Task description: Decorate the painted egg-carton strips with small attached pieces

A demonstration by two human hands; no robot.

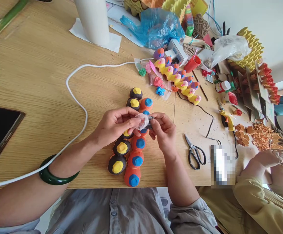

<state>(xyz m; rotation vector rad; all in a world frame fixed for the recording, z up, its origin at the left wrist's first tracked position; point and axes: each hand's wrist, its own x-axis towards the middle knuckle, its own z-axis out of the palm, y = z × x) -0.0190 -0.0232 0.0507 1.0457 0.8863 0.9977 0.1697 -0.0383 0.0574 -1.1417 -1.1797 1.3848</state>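
Note:
My left hand and my right hand meet over the table, both with fingers closed. Between them is a small see-through plastic wrapper; my left fingertips pinch its pale end. My right thumb and finger grip its other end, where something black shows, perhaps clay. Under my hands lie two egg-carton strips side by side. The black strip carries yellow discs, and the orange strip carries blue ones. My hands cover the middle of both strips.
Scissors lie right of my right hand. Beyond are yellow-and-purple carton strips, clay packets, a red cup and a yellow glue gun. A white cable crosses the left side. A co-worker's hand holds scissors at right.

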